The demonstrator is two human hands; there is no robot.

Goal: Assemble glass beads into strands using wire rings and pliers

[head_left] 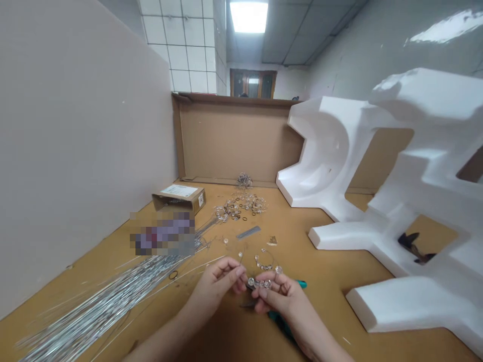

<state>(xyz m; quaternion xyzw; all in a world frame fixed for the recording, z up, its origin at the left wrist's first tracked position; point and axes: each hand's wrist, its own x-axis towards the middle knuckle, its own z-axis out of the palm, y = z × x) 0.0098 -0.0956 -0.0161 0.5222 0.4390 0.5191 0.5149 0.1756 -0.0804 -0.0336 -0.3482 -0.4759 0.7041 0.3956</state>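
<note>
My left hand [225, 277] is closed in a pinch, with a thin wire [242, 259] rising from its fingertips. Between my two hands is a short row of clear round beads [260, 284], pinched by my right hand [279, 294]. Just beyond the fingers, a curved strand of clear beads [264, 265] rests on the table. Beneath my right hand lie pliers with teal handles [281, 322], their dark jaws partly hidden by the fingers. Which bead the left wire passes through is too small to tell.
Long silvery wires [113, 296] spread across the left. Behind them are an open cardboard box [199, 199] and a blurred-out package [164, 234]. Loose clear beads and dark rings [241, 207] lie farther back, near a grey strip [249, 232]. White foam packaging [332, 201] stands along the right.
</note>
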